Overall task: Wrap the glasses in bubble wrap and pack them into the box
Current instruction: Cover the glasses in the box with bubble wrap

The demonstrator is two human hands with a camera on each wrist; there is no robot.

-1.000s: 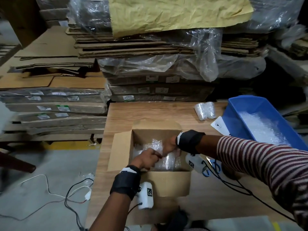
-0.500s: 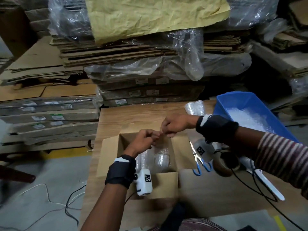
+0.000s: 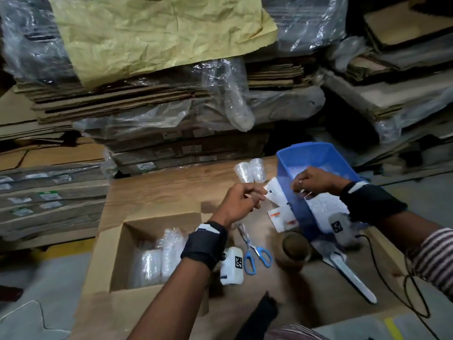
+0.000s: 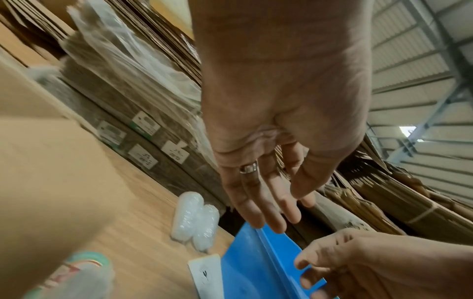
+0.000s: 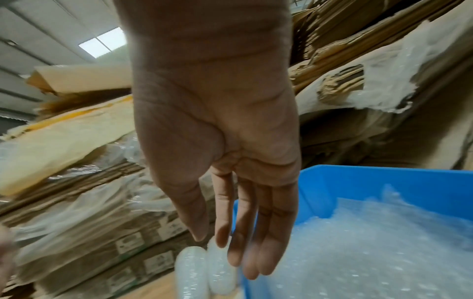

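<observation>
box open at 7 o'clock of table, several wrapped glasses already inside. two more wrapped glasses lie at 12 o'clock of table, not yet packed – likely next. blue bin at 2 o'clock holds bubble wrap.
left hand – fingers relaxed, holds nothing. right hand over bin, fingers straight, nothing held.
scissors, tape roll near 5 o'clock of box.
labels on cardboard stacks too blurred to read.
</observation>
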